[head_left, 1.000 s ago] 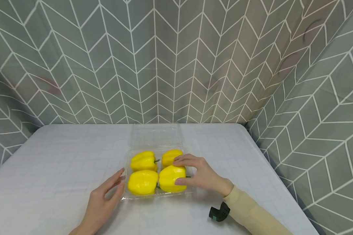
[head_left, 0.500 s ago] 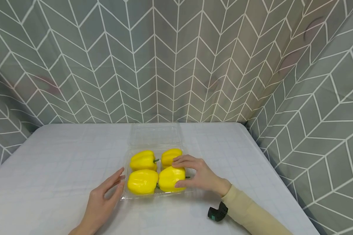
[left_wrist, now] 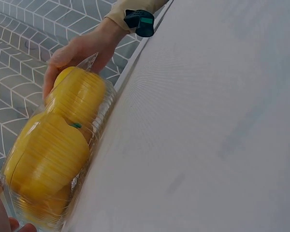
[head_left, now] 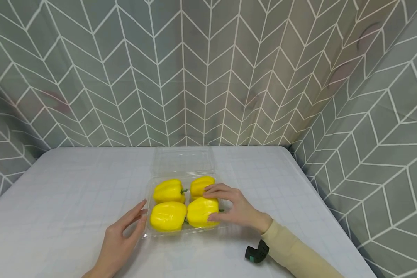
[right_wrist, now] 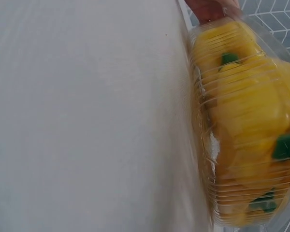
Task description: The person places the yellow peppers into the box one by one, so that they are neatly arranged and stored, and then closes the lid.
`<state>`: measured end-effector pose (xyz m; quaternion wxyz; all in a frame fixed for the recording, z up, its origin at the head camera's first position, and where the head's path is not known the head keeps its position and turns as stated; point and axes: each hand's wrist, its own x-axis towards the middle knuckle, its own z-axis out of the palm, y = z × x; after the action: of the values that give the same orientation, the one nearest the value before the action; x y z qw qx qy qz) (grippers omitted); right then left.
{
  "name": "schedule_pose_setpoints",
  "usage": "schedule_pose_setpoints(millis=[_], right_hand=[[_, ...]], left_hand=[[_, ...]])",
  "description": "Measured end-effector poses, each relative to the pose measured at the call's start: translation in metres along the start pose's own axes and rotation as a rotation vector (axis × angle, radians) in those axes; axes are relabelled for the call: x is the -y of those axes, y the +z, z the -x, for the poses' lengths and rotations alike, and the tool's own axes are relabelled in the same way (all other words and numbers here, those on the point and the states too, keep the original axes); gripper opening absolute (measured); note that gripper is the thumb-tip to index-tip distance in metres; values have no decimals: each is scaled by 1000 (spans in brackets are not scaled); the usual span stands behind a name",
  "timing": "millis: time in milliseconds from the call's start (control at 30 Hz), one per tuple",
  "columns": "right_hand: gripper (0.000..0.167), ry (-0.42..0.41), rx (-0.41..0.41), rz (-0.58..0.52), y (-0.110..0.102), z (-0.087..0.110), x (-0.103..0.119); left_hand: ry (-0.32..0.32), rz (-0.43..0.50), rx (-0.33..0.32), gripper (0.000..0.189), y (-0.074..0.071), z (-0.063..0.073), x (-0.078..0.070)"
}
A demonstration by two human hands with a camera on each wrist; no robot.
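Observation:
Yellow bell peppers lie in a clear plastic clamshell container (head_left: 203,230), two in front and two behind. My right hand (head_left: 238,208) holds the front right pepper (head_left: 199,212), fingers over its top and thumb on its near side, with its green stem toward my palm. On the opposite side, my left hand (head_left: 119,239) rests against the container's left wall, fingers extended. Beside the held pepper is the front left pepper (head_left: 167,217). Behind them lie the back left pepper (head_left: 168,191) and the back right pepper (head_left: 199,186), partly covered by my right fingers. Through the ribbed wall, peppers (left_wrist: 46,154) show in the left wrist view.
The container's transparent lid (head_left: 183,160) is folded back flat toward the rear table edge. A small black device (head_left: 257,251) sits by my right sleeve (head_left: 295,249). White cloth covers the table (head_left: 76,185), and a grey patterned curtain (head_left: 194,77) hangs behind it.

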<state>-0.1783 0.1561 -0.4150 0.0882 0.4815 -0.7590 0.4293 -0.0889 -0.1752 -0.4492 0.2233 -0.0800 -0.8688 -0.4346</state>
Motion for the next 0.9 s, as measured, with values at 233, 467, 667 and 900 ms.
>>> schedule_pose_setpoints(millis=[233, 467, 667, 900], right_hand=[[37, 21, -43, -21, 2, 1, 1], [37, 63, -77, -19, 2, 2, 3], [27, 73, -116, -62, 2, 0, 2], [23, 124, -196, -99, 2, 1, 1]], left_hand=[[-7, 7, 0, 44, 1, 0, 2], [-69, 26, 16, 41, -1, -1, -3], [-166, 109, 12, 33, -3, -9, -7], [-244, 184, 22, 31, 0, -22, 0]])
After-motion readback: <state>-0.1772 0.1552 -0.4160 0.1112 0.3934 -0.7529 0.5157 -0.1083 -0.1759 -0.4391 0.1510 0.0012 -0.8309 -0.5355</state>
